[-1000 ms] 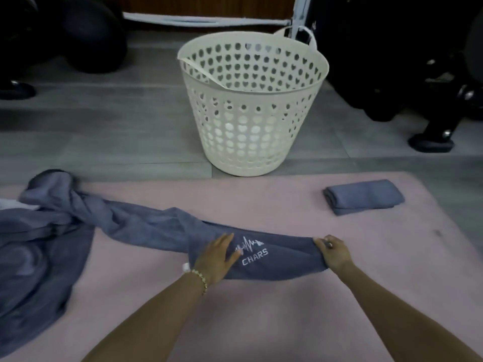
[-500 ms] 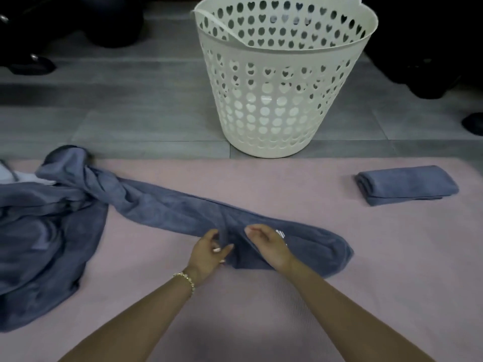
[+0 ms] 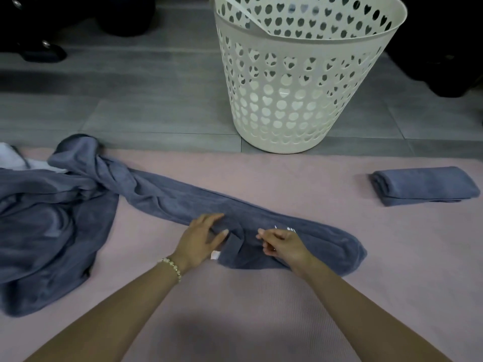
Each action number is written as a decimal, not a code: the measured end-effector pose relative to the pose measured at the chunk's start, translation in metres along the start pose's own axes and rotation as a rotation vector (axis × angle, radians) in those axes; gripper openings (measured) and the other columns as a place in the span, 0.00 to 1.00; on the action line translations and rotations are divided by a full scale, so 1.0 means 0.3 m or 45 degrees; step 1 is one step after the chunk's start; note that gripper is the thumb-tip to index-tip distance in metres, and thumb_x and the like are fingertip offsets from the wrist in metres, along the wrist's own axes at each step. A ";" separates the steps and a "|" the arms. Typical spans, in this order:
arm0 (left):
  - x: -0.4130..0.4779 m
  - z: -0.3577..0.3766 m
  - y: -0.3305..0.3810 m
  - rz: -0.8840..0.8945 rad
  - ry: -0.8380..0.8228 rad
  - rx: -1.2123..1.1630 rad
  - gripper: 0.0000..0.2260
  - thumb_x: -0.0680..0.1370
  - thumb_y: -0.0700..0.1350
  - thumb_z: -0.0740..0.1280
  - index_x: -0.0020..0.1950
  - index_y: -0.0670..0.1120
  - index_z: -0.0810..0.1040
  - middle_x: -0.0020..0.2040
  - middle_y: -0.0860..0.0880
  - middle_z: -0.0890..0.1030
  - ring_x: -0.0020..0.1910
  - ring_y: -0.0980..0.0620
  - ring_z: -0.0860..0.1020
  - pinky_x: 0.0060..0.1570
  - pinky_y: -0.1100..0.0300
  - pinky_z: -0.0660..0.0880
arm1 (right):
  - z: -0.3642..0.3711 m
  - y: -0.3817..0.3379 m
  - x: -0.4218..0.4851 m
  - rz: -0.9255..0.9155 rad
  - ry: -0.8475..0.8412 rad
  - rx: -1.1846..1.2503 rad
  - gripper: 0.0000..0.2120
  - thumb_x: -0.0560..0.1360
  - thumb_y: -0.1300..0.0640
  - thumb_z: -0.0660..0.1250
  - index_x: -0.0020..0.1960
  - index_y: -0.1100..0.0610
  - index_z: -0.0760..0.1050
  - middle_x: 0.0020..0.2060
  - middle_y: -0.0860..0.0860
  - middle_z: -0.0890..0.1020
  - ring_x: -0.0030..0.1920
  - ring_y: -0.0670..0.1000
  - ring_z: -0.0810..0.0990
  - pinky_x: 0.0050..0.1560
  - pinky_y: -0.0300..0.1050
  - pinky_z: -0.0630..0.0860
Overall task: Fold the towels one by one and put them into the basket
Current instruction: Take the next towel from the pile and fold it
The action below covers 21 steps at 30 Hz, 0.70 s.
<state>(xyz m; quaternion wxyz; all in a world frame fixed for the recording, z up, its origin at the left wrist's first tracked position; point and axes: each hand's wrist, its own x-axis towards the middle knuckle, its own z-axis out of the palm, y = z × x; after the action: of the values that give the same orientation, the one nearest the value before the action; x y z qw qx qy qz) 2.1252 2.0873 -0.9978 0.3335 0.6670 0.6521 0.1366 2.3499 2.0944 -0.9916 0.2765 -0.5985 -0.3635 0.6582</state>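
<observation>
Comparing with half a second ago: both hands sit at nearly the same spot on the long towel [image 3: 261, 218]; the left fingers have spread a little, and the basket [image 3: 300, 82] fills more of the head view.
Left hand [image 3: 202, 237]: palm down on the towel's near edge, fingers loosely apart, thumb pressing a fold — resting on cloth; whether it pinches any, I cannot tell. A bead bracelet [image 3: 171, 265] circles the wrist.
Right hand [image 3: 283, 242]: just beside the left, fingers curled together and pinching a ridge of the same towel near its white lettering.
Long towel: lies strung out across the pink mat [image 3: 235, 309], its rounded end to the right of the hands, its far end running into the towel heap [image 3: 47, 220] at the mat's left.
Folded towel [image 3: 423, 185]: flat on the mat at the right, well apart from the hands — not in the basket.
Basket: upright on the grey floor [image 3: 130, 100], just beyond the mat's far edge.
Open room: bare mat between the forearms and to the right of the towel's end.
Edges: dark objects along the top corners, too dim to identify.
</observation>
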 end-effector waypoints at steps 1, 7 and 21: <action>0.003 0.014 -0.032 -0.022 -0.161 0.152 0.36 0.72 0.73 0.48 0.71 0.52 0.68 0.70 0.51 0.69 0.68 0.51 0.66 0.69 0.58 0.61 | -0.008 0.002 -0.003 -0.006 0.020 -0.042 0.08 0.76 0.55 0.67 0.41 0.57 0.80 0.33 0.50 0.78 0.35 0.45 0.76 0.42 0.35 0.76; -0.014 0.067 -0.082 -0.097 -0.372 0.383 0.22 0.82 0.57 0.44 0.74 0.54 0.62 0.74 0.52 0.61 0.72 0.49 0.60 0.72 0.59 0.54 | 0.085 0.112 0.006 0.001 0.008 -0.361 0.18 0.69 0.45 0.73 0.52 0.56 0.80 0.47 0.49 0.81 0.49 0.47 0.79 0.51 0.38 0.75; 0.080 0.166 0.214 0.201 -0.291 0.109 0.20 0.81 0.58 0.52 0.65 0.49 0.73 0.65 0.51 0.73 0.66 0.50 0.67 0.68 0.58 0.60 | -0.234 0.147 -0.158 -0.081 -0.281 -0.621 0.01 0.71 0.61 0.73 0.43 0.58 0.83 0.32 0.39 0.81 0.34 0.32 0.76 0.43 0.26 0.70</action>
<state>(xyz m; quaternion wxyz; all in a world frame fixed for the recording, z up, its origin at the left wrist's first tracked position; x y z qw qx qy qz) 2.2086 2.1017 -1.0007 0.3651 0.7410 0.5607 0.0575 2.4287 2.0411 -1.0009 0.1033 -0.5603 -0.5580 0.6034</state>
